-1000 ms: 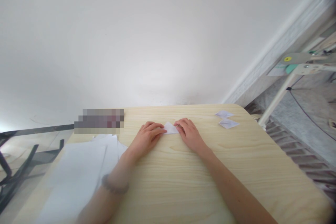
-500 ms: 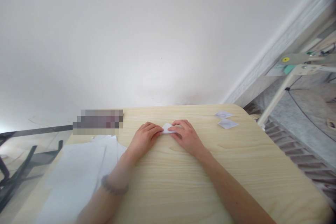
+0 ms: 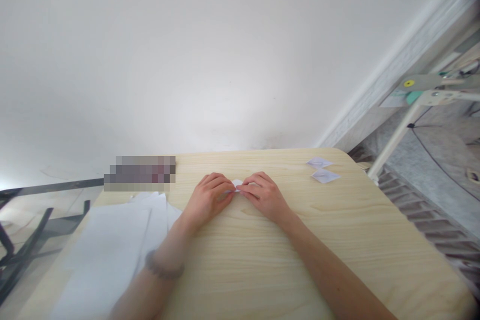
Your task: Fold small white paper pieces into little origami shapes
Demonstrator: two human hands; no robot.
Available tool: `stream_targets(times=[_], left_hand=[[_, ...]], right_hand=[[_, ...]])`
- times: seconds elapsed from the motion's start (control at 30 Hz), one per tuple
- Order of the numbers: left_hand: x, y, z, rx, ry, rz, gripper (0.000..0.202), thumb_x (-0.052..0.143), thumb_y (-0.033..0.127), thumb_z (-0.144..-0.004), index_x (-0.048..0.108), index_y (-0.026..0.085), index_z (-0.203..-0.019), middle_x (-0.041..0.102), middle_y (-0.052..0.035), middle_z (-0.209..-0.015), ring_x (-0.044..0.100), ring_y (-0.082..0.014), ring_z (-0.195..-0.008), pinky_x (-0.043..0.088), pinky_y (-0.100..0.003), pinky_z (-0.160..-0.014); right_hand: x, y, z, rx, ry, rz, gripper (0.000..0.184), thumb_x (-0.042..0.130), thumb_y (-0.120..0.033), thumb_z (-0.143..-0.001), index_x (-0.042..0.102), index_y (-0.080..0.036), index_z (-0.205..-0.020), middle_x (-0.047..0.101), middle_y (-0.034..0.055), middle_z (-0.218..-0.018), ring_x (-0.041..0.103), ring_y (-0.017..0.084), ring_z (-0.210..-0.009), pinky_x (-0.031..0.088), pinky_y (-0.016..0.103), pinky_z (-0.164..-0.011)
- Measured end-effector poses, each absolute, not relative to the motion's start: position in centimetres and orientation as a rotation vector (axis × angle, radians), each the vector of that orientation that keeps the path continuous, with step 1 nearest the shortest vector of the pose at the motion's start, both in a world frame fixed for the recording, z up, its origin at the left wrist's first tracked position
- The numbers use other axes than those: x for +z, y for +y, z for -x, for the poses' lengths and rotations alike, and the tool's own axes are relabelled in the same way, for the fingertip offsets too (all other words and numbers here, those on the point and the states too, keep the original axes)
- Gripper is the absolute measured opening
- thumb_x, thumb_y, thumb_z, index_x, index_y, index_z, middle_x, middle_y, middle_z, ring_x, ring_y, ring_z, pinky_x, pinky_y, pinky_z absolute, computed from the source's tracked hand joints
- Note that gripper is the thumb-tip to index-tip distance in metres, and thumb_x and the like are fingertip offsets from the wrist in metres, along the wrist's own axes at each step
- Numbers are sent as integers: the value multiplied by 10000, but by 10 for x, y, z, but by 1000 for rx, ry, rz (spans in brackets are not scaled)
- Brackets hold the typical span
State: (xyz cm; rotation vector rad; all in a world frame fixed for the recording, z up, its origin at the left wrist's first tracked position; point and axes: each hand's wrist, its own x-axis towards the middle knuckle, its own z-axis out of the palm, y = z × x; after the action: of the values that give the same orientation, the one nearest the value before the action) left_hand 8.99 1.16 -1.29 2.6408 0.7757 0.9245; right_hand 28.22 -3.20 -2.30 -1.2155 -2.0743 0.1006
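Note:
A small folded white paper (image 3: 237, 183) is at the middle of the wooden table, mostly covered by my fingers. My left hand (image 3: 213, 195) pinches its left side, thumb below and fingers above. From the other side, my right hand (image 3: 265, 195) grips the paper with thumb and fingers, its fingertips almost meeting those of the left. Two folded paper boats, pointed at both ends, lie to the right: a far boat (image 3: 319, 162) and a nearer boat (image 3: 325, 176).
Loose white sheets (image 3: 108, 240) are spread over the left of the table (image 3: 240, 270), beside my left forearm. A blurred-out object (image 3: 140, 174) sits at the back left. Behind the table rises a white wall (image 3: 232, 60). A pale metal stand (image 3: 397, 135) is off to the right.
My fingertips have come closer together on the folded paper, the right ones moving left. Less of the paper shows now. The paper boats and the sheets stay in place.

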Motion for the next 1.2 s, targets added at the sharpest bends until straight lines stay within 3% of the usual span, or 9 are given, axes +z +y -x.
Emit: stream_targets(times=[0.97,1.2], left_hand=[[-3,9,-85,1072,904,-2627,54,533,156,-749,569,184,-722,636,-12,-758,541,-167,-817,396,-327,-764],[-3,6,-89,1042,824,-2621,108,536,165,-762,583,194,-854,640,-26,-853,534,-171,-865,403,-334,-786]], right_hand=[[-13,-35,-304,32,-1999,1158,147,535,-191,-804,655,-224,-881,635,35,-832,496,163,-824,451,326,-753],[-16,-36,-292,8,-2002,1146,133,545,-202,-798,656,-226,-868,628,40,-823,506,159,-794,449,317,-728]])
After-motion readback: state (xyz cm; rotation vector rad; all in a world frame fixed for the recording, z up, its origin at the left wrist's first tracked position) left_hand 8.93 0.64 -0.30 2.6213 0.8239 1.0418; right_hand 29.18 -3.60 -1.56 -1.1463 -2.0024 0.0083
